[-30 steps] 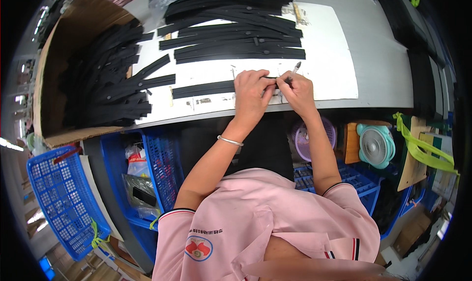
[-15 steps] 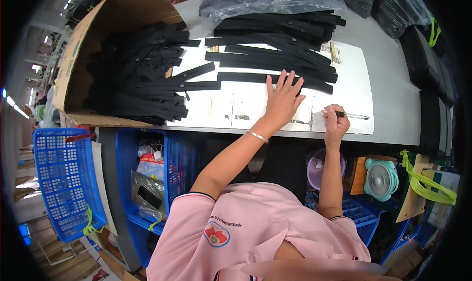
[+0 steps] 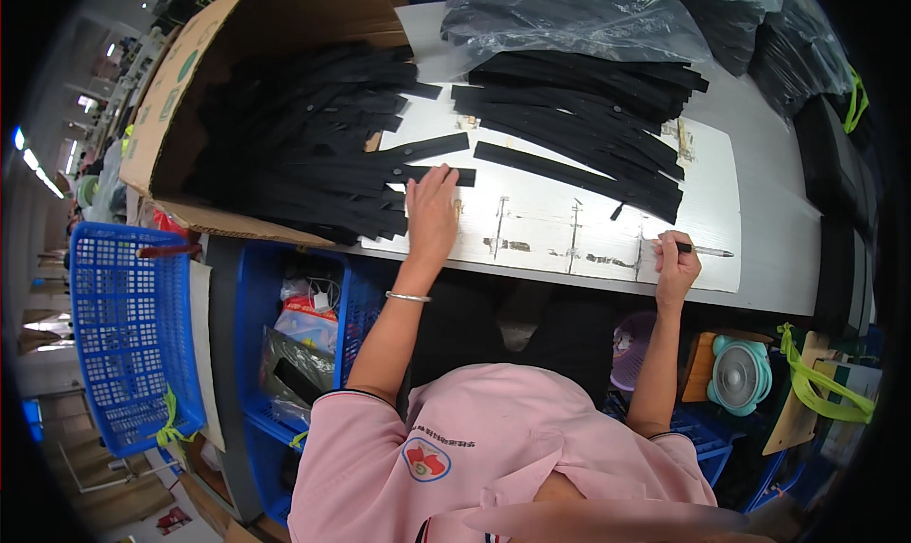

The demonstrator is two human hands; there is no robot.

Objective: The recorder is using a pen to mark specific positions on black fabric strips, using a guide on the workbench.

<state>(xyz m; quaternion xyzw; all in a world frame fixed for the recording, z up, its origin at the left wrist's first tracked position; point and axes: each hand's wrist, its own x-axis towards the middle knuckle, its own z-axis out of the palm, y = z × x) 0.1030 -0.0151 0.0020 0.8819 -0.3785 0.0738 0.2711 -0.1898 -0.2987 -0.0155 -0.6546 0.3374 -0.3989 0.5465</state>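
My left hand is at the mouth of a cardboard box. Its fingers are bent over the end of a black zipper strip that sticks out from the heap inside; the exact grip is partly hidden by the hand. In my right hand is a pen, its dark part in the fingers and its clear barrel pointing right. The hand rests at the near edge of a white marked board. More black zipper strips lie across the board, and a small pull hangs from the nearest one.
Clear plastic bags cover the back of the grey table. Dark cases stand along its right end. A blue basket is at the left, and a blue crate sits below the table. A turquoise fan stands low at the right.
My left hand has left the strips on the board and moved left to those at the box. The nearest strip on the board now lies more slanted. My right hand still holds the pen.
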